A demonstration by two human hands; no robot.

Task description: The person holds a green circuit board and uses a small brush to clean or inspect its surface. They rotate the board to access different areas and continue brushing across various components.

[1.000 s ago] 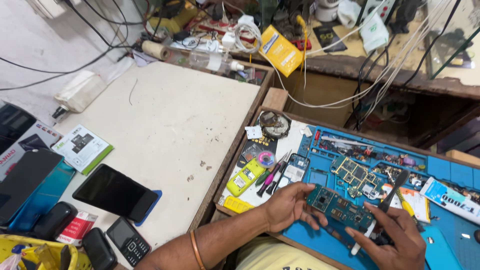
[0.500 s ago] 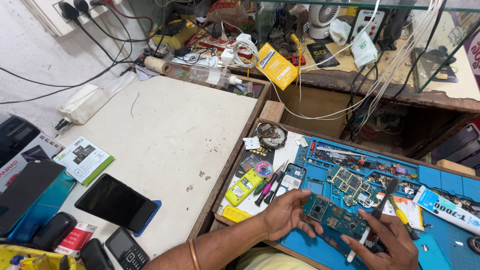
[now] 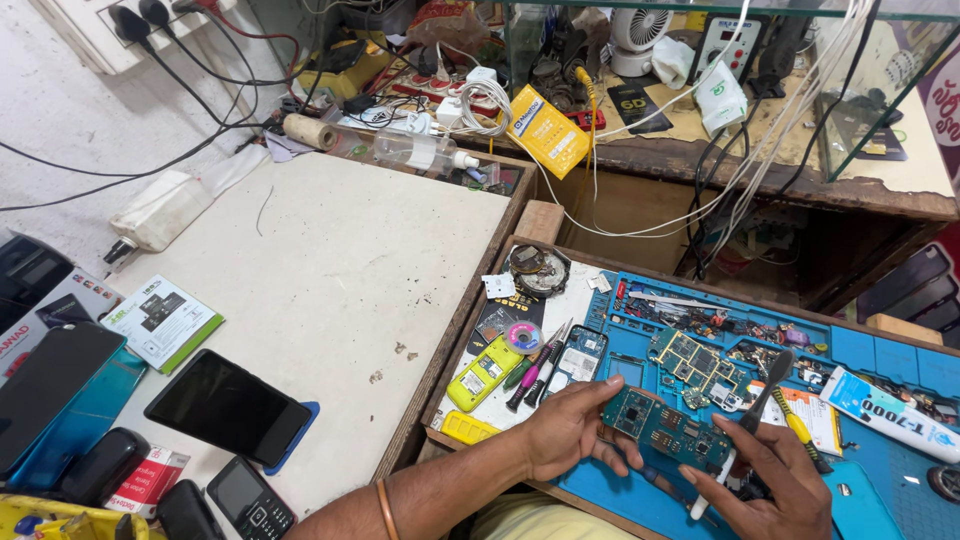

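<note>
The left hand (image 3: 565, 435) has its fingers spread along the near edge of a green circuit board (image 3: 665, 428), thumb and fingertips pressing it at its left end so that it stays flat over the blue work mat (image 3: 870, 355). The right hand (image 3: 775, 480) is curled around a slim brush with a white handle (image 3: 738, 440), pinched between thumb and forefinger, its dark head lying at the board's right end.

Just behind the board a second, larger circuit board (image 3: 690, 362) lies on the mat among small loose parts. To the right rests a white glue tube (image 3: 890, 412). Left of the hands are a yellow phone battery (image 3: 483, 373), a few small screwdrivers (image 3: 535, 365) and a phone back frame (image 3: 577, 355). Further left, on the pale tabletop (image 3: 330, 260), a dark phone (image 3: 228, 407) lies face up, well apart from the mat.
</note>
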